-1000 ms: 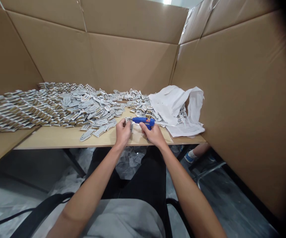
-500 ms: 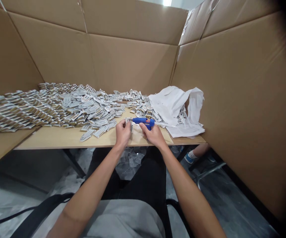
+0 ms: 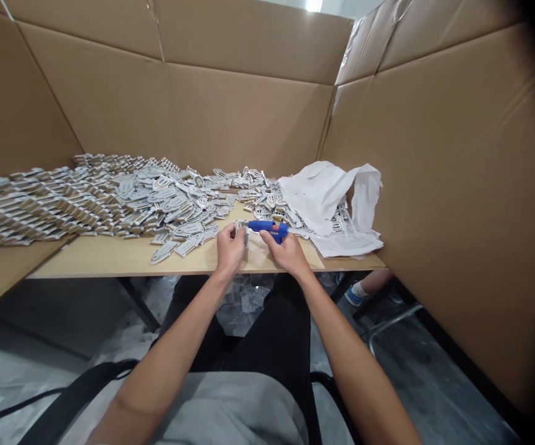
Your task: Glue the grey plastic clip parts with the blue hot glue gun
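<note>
My right hand (image 3: 287,252) is wrapped round the handle of a blue glue gun (image 3: 262,226), whose nozzle points left. Between the thumb and fingers of my left hand (image 3: 231,248) is a small grey-and-white flat piece (image 3: 240,225), partly hidden by the fingers. The nozzle tip is at this piece; whether it touches cannot be made out. Beyond and left of my hands, a loose heap of similar grey pieces (image 3: 169,198) lies on the table.
Neat stacked rows of pieces (image 3: 39,201) fill the left side. White crumpled sheets (image 3: 313,193) cover more pieces at the right. Cardboard walls (image 3: 248,117) enclose the wooden tabletop (image 3: 109,256). Another person's shoe (image 3: 354,294) shows under the table at the right.
The glue gun and my right hand have shifted very slightly left. My left hand keeps its place with the piece.
</note>
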A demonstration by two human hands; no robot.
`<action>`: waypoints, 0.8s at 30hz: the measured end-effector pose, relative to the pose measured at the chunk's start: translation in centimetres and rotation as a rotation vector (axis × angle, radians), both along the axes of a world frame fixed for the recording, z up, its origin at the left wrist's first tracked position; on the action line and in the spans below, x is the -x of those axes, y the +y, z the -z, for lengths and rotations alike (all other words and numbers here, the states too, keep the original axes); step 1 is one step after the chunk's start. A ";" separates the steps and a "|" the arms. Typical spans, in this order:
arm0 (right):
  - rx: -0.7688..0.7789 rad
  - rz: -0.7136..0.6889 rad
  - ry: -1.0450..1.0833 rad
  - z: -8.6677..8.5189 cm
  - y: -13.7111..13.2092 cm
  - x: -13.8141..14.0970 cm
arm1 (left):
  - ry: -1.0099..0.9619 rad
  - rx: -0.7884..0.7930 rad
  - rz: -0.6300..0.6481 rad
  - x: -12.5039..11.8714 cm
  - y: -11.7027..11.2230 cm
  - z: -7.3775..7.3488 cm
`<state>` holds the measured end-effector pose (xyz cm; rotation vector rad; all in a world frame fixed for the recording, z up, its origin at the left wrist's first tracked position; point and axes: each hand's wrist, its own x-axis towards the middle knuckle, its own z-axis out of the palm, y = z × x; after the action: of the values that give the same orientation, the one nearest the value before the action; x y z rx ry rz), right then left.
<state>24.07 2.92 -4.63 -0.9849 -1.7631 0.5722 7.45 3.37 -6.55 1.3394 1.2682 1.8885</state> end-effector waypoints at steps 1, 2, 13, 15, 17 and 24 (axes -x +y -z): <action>-0.008 -0.006 0.002 0.0 0.0 0.0 | 0.001 0.001 -0.002 0.0 0.0 0.0; -0.013 -0.009 0.005 0.0 0.0 0.0 | 0.003 0.002 -0.003 0.0 0.1 0.1; 0.022 0.055 -0.032 0.2 0.0 0.3 | 0.138 -0.022 -0.080 0.0 -0.3 -0.1; 0.002 0.060 -0.067 0.4 0.1 0.5 | 0.154 -0.013 -0.086 0.1 -0.3 -0.1; -0.054 0.056 -0.117 0.6 0.0 0.6 | 0.157 -0.004 -0.084 0.1 -0.2 0.0; -0.098 0.164 0.111 0.9 -0.5 0.4 | 0.108 0.020 -0.053 -0.2 -0.2 0.0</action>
<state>23.66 2.42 -5.49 -0.9995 -1.5804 0.4236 7.61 3.21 -6.58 1.4275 1.3852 1.8556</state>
